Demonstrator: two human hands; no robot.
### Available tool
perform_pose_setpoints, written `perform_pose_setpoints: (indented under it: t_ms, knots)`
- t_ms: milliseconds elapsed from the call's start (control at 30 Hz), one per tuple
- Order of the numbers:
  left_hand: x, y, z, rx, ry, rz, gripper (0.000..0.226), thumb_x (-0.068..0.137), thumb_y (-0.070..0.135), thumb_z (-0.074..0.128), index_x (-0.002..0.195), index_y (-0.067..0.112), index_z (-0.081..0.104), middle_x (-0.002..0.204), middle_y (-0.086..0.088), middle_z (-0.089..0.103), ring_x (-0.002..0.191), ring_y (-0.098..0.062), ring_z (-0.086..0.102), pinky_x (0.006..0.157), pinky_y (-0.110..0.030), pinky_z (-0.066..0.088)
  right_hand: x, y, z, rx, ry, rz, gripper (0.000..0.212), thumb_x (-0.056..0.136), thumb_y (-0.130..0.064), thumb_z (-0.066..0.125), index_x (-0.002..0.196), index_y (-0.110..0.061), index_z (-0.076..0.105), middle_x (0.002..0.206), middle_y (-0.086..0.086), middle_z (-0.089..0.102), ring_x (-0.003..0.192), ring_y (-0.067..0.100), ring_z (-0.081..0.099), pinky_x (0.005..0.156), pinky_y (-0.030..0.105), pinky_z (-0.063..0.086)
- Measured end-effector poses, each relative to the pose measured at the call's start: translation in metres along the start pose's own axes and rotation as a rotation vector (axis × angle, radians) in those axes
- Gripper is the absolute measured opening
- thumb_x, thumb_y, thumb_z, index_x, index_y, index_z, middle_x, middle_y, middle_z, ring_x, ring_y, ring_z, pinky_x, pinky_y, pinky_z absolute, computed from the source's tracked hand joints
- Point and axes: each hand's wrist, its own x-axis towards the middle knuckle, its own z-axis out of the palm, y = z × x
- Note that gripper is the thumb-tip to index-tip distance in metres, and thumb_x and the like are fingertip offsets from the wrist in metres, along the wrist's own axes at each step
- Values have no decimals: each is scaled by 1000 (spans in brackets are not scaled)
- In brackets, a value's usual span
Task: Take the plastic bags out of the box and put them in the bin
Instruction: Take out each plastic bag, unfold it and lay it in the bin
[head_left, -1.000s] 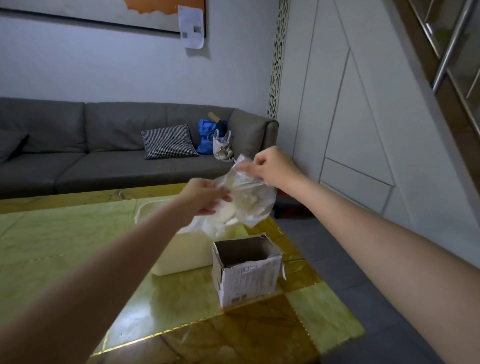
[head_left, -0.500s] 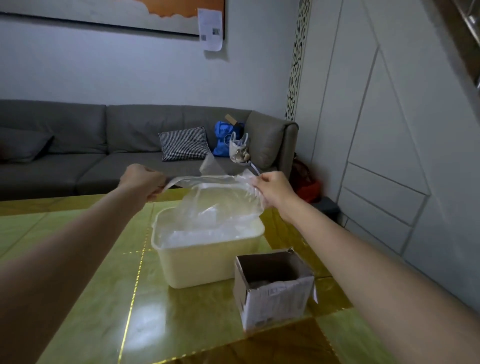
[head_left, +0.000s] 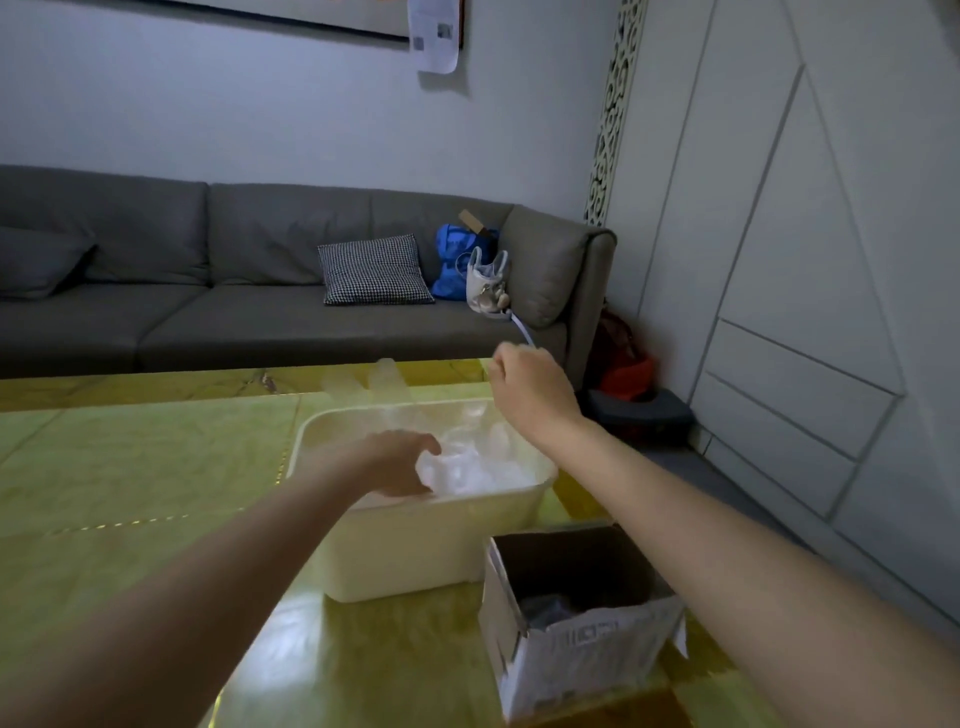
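Note:
A cream plastic bin (head_left: 415, 545) stands on the yellow-green table (head_left: 130, 493). Crumpled clear plastic bags (head_left: 478, 465) lie inside it, and a blurred flap of clear plastic sticks up at its far rim. My left hand (head_left: 400, 460) is down in the bin, fingers curled on the crumpled plastic. Above the bin's far right corner my right hand (head_left: 530, 389) hovers with curled fingers; whether it pinches any plastic is unclear. The open cardboard box (head_left: 587, 644) sits in front of the bin to the right, with something dark inside.
A grey sofa (head_left: 208, 312) runs behind the table, with a checked cushion (head_left: 371, 270), a blue bag (head_left: 457, 260) and a small white bag (head_left: 485, 283). A red object (head_left: 623, 374) lies on the floor by the white panelled wall (head_left: 779, 312).
Both hands held the clear bag stretched above the bin. My left hand has since dropped into the bin with the plastic, and my right hand stays raised at the bin's right.

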Motion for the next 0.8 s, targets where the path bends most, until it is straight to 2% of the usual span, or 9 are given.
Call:
perform_pose_setpoints:
  t_ms: [33, 100, 167, 267, 400, 500, 600, 700, 800]
  knots:
    - [1, 2, -1, 0, -4, 0, 62, 88, 31, 60, 142, 21, 31, 144, -4, 39, 127, -23, 43, 103, -32, 36, 1, -4, -3, 36, -36, -129, 24, 99, -14, 39, 103, -4, 61, 106, 12, 59, 99, 27, 53, 73, 30, 37]
    - [2, 6, -3, 21, -12, 4, 63, 90, 33, 57, 143, 17, 28, 141, -8, 41, 125, -24, 44, 102, -31, 35, -1, -11, 3, 110, -354, -249, 21, 96, -8, 47, 111, -8, 62, 113, 9, 60, 97, 22, 56, 74, 27, 43]
    - [1, 10, -4, 36, -29, 16, 61, 93, 31, 52, 144, 12, 25, 142, -10, 39, 127, -25, 41, 104, -30, 32, -3, -10, 21, -40, -655, -207, 38, 93, -9, 54, 130, -12, 50, 126, 9, 54, 106, 25, 56, 80, 30, 48]
    - [2, 4, -2, -107, -21, -24, 63, 90, 27, 58, 143, 15, 27, 144, -7, 39, 126, -23, 44, 101, -29, 37, -2, 2, 38, -285, -830, -75, 61, 90, -6, 57, 145, -13, 31, 138, 10, 44, 117, 28, 51, 90, 34, 48]
    - [1, -12, -7, -448, 39, -123, 72, 85, 21, 65, 144, 14, 25, 141, -11, 39, 114, -25, 52, 77, -24, 49, -5, 11, 40, -450, -772, -13, 41, 95, -6, 46, 136, -5, 43, 133, 14, 47, 112, 28, 52, 90, 34, 44]
    - [1, -22, -4, -212, -37, -187, 67, 88, 19, 60, 145, 15, 25, 135, -12, 45, 107, -25, 56, 72, -27, 53, -7, 9, 36, -413, -638, -32, 33, 96, -7, 44, 127, -2, 51, 133, 20, 47, 123, 36, 46, 93, 40, 41]
    - [4, -25, 0, -72, -103, -181, 39, 93, 6, 44, 131, 8, 49, 109, -7, 56, 87, -22, 57, 60, -21, 48, -2, -2, 33, -389, -522, -136, 37, 91, 7, 43, 125, -3, 52, 142, 19, 36, 131, 35, 37, 91, 35, 42]
    - [5, -20, 2, -65, -113, -145, 35, 93, 0, 40, 127, 3, 52, 122, -12, 57, 99, -25, 62, 65, -21, 49, -3, -10, 43, -164, -661, -167, 53, 93, -3, 49, 143, -16, 37, 148, 8, 35, 132, 29, 39, 100, 33, 39]
    - [0, -19, -4, -137, -57, -166, 36, 93, 8, 49, 129, 6, 50, 126, -12, 55, 97, -24, 62, 69, -22, 51, -5, -6, 53, -196, -797, -128, 51, 95, -9, 47, 145, -17, 35, 147, 7, 38, 131, 27, 40, 107, 37, 36]
